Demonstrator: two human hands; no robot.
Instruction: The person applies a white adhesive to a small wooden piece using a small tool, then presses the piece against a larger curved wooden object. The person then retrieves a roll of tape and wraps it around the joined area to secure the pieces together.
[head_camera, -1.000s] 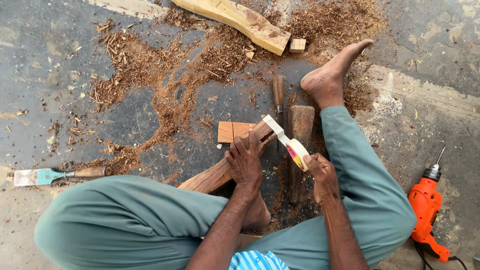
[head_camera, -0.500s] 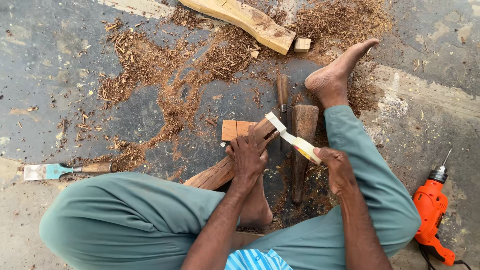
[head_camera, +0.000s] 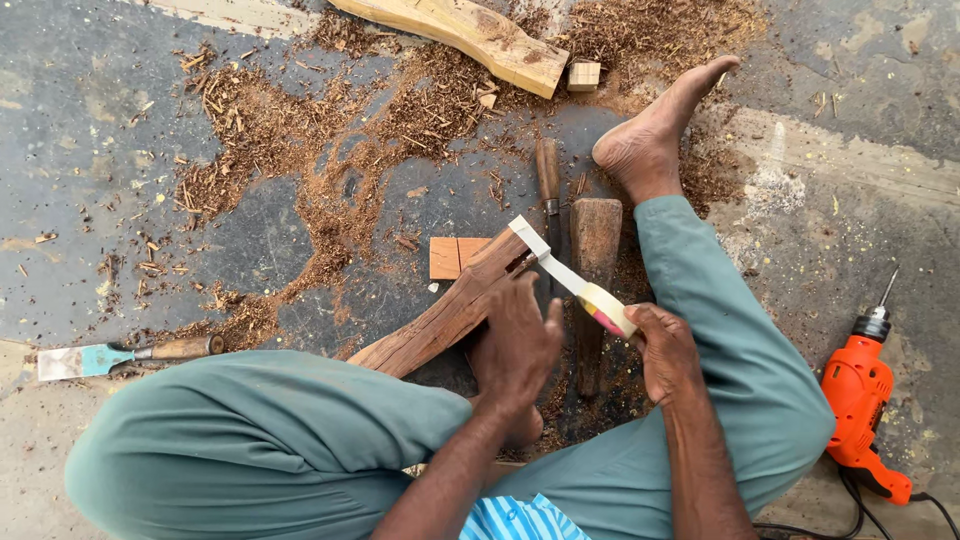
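I sit on the floor in green trousers. My left hand (head_camera: 515, 340) presses down on a curved brown wooden piece (head_camera: 440, 320) that runs from under my leg up toward the middle. My right hand (head_camera: 662, 350) grips a roll of pale tape (head_camera: 608, 310). A strip of tape (head_camera: 548, 258) stretches from the roll up to the top end of the wooden piece, where it sticks. My bare right foot (head_camera: 655, 130) rests just beyond.
A wooden mallet (head_camera: 594, 250) and a wood-handled chisel (head_camera: 548, 185) lie beside the piece, with a small flat wood block (head_camera: 452, 257). A wide chisel (head_camera: 120, 355) lies left, an orange electric drill (head_camera: 860, 400) right, a pale shaped timber (head_camera: 470, 30) and wood shavings at the top.
My right hand has pulled the tape roll away to the right, so the strip is longer. My left hand has stayed on the wooden piece.
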